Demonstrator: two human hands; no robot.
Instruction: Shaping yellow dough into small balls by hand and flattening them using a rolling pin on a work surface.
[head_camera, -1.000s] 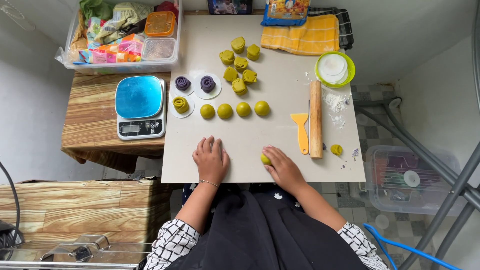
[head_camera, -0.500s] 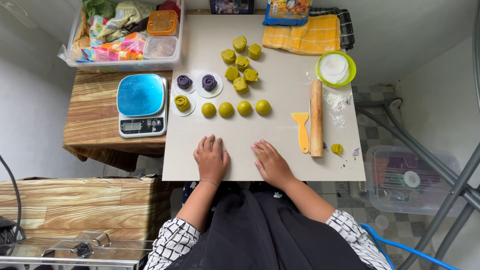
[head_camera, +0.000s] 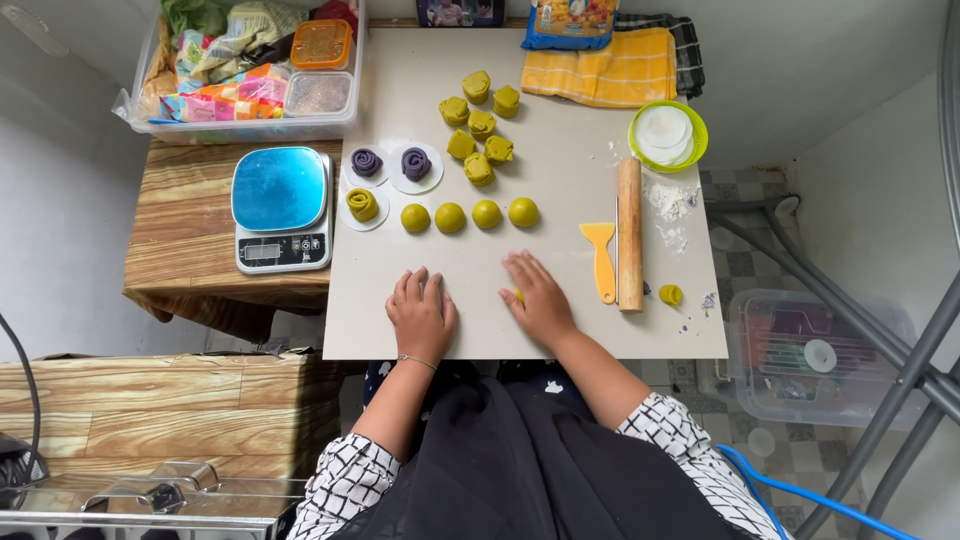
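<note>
Two hands lay on a pale grey tabletop (head_camera: 560, 120) that filled the centre of the frame. A clear plastic bin (head_camera: 135, 95) of packets sat at the upper left, on a wood-grain side table (head_camera: 185, 240). A yellow cloth (head_camera: 610, 70) lay at the top centre-right. A digital scale (head_camera: 283, 208) with a blue platform sat left of centre, just off the tabletop's left edge. A wooden rolling pin (head_camera: 629, 233) lay upright in the frame, right of centre, with a yellow scraper (head_camera: 601, 258) just beside it on the left. A green bowl (head_camera: 667, 135) holding white discs sat above the pin.

The left hand (head_camera: 421, 313) rested palm down at lower centre, fingers (head_camera: 410, 287) spread flat, gripping nothing. The right hand (head_camera: 538, 297) lay palm down just right of it, fingers (head_camera: 520, 266) extended over a small green dough piece (head_camera: 518, 296); only a sliver of the piece showed at the hand's left edge. Pressed under the palm, not pinched.

Four round green dough balls (head_camera: 468, 216) sat in a row above the hands. Six folded green dough pieces (head_camera: 478, 128) clustered at upper centre. Two purple spiral rolls (head_camera: 391, 162) and one green spiral roll (head_camera: 362, 204) sat on white discs left of the row. A small green scrap (head_camera: 670, 294) lay right of the pin's lower end.
</note>
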